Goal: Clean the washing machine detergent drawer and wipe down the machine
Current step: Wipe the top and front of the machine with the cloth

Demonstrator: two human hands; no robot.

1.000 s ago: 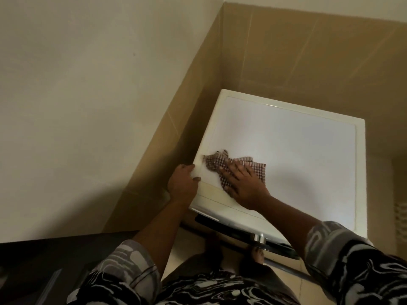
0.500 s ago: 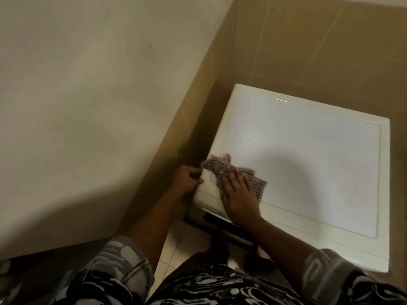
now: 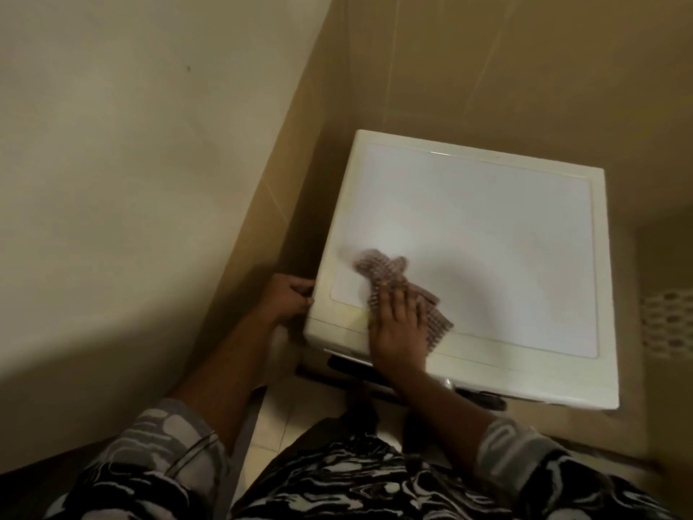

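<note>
The washing machine [image 3: 468, 227] stands in a tiled corner with its white top towards the camera. The checked cloth [image 3: 378, 270] lies on that top near the front left corner. The right hand [image 3: 399, 324] lies flat on the cloth, fingers straight and a little spread, pressing it to the panel. One loose end of the cloth shows beyond the fingertips and another beside the palm. The left hand [image 3: 288, 298] is at the machine's left side edge, just behind the front corner, with its fingers curled against it — a bracing hold, by the look of it, not a lift

The cloth looks thin, soft and limp. It will likely bunch and fold and travel only where the palm bears on it, so a flat, spread hand over its middle suits it, or gathering it into a pad so the ends do not trail. The top appears hard and smooth, so the cloth should slide easily and could slip out from under light pressure. The machine is probably heavy and rigid enough not to shift under wiping, and its side edge is a sound place to steady against. A shallow line frames the panel — a fingertip through the cloth would reach it best. A dark strip [image 3: 348, 364] shows under the front edge; whether it is the drawer I cannot tell
</note>
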